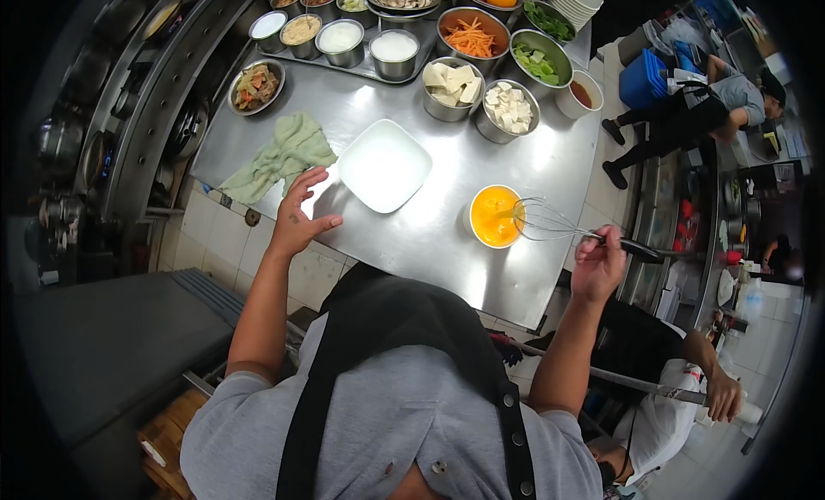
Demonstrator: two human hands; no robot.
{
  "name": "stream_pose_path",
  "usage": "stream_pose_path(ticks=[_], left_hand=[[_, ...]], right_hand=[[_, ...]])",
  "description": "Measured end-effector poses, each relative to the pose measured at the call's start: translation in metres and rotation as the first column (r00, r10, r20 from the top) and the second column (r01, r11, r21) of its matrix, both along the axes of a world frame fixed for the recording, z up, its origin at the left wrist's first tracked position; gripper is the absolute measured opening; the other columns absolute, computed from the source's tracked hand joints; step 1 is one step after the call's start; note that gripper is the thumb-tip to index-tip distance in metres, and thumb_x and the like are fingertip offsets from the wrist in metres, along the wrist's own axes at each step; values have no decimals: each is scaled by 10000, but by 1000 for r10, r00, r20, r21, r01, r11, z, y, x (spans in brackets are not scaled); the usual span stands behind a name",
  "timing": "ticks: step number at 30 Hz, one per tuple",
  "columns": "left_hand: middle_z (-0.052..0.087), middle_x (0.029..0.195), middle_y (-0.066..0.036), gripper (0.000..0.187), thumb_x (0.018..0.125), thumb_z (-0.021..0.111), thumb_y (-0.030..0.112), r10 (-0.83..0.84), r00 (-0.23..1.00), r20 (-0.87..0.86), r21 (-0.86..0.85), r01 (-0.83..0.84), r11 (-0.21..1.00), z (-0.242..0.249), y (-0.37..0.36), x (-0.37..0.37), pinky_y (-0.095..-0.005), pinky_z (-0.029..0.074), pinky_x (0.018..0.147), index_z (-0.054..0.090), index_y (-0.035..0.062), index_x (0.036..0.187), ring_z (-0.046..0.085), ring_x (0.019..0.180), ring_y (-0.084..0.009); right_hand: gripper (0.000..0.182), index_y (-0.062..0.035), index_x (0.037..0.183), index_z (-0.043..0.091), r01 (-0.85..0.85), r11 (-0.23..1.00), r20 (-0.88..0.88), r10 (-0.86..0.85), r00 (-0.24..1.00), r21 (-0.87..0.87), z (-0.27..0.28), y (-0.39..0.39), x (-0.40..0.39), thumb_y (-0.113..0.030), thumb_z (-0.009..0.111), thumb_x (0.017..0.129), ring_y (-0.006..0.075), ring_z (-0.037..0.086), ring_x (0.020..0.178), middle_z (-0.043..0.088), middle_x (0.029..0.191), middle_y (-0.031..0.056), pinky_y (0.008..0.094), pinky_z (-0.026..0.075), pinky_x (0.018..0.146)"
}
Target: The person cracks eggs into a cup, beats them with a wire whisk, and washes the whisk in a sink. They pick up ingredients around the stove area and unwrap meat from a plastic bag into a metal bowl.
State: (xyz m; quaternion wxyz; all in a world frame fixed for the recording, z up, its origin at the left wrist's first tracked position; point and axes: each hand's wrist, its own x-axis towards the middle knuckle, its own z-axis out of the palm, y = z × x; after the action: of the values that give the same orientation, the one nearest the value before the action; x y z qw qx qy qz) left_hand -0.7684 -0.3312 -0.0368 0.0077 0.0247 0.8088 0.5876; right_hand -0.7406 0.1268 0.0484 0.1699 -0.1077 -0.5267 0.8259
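Observation:
My right hand (599, 263) grips the black handle of a wire whisk (550, 220). The whisk's wire end reaches over the rim of a small white bowl (468, 220) of beaten egg (496, 214), on the right part of the steel table. My left hand (301, 218) is empty, its fingers and thumb spread, near the table's front edge. Just beyond it lies a crumpled green cloth (296, 147). A square white dish (384, 166) sits on the table between my two hands.
Metal bowls of tofu (509, 109), shredded carrot (470, 38) and cut greens (537, 63) line the steel table's (344, 96) back. A bowl of cooked food (256, 86) stands back left. One person (730, 104) stands far right; another person (662, 414) is close by at lower right.

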Motion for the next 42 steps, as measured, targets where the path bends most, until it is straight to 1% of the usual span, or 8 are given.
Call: stream_pose_path(ticks=[5,10,14,18,22,31,38,42], left_hand=[[426,1370,-78,765,581,851,301,-9,1000,8,6,9,1000,3,4,-2,-414,322,1006,539,81,1243,402,1258,-228],[428,1369,-74,765,586,848,317,-9,1000,18,-13,9,1000,0,3,-1,-415,323,1007,537,80,1244,400,1260,-224],[430,1368,-71,766,589,846,328,4,1000,17,-11,-4,1000,-4,0,1,-415,324,1005,536,79,1244,403,1258,-223],[434,1367,-72,765,590,847,325,22,1000,20,-26,-22,999,-4,-4,3,-412,325,1006,536,78,1244,403,1259,-224],[438,1366,-73,760,590,847,318,24,1000,14,-37,-24,999,-3,-6,5,-407,329,1005,538,84,1243,402,1261,-226],[433,1368,-78,765,576,851,320,18,1000,12,-14,-18,1000,-2,-1,1,-415,337,1005,543,94,1240,403,1261,-233],[437,1361,-77,754,583,848,317,22,1000,10,-14,-22,1000,-4,-1,3,-413,338,999,547,83,1234,406,1256,-231],[440,1355,-75,752,588,845,322,24,1000,11,-20,-24,1000,-5,-2,5,-410,337,997,547,79,1235,409,1253,-225]], right_hand=[[183,-7,872,554,35,960,-54,-21,998,277,13,-7,2,-180,532,929,120,515,516,580,646,73,223,391,483],[133,2,872,585,-87,791,148,-5,989,606,-33,-36,-6,-128,573,901,84,514,531,594,651,59,209,416,520],[187,2,897,578,-170,915,283,65,957,365,-85,-35,-12,-180,547,919,93,513,519,590,640,60,202,398,482],[241,-22,871,557,-24,1000,274,23,961,3,-93,-15,-10,-256,542,930,116,493,473,554,596,59,222,370,422],[235,-40,872,539,-14,997,217,30,976,-73,-66,2,-5,-267,528,933,133,485,466,539,582,62,228,347,409],[240,-21,887,542,-76,997,-69,77,995,22,18,6,-5,-244,480,953,142,495,531,537,615,75,236,364,453],[206,1,888,552,-38,934,20,33,999,354,8,-12,-7,-200,533,931,117,496,488,560,591,70,221,376,466],[210,9,874,562,-66,923,67,44,997,379,-12,-23,-6,-192,540,928,110,502,497,575,599,79,217,381,471]])
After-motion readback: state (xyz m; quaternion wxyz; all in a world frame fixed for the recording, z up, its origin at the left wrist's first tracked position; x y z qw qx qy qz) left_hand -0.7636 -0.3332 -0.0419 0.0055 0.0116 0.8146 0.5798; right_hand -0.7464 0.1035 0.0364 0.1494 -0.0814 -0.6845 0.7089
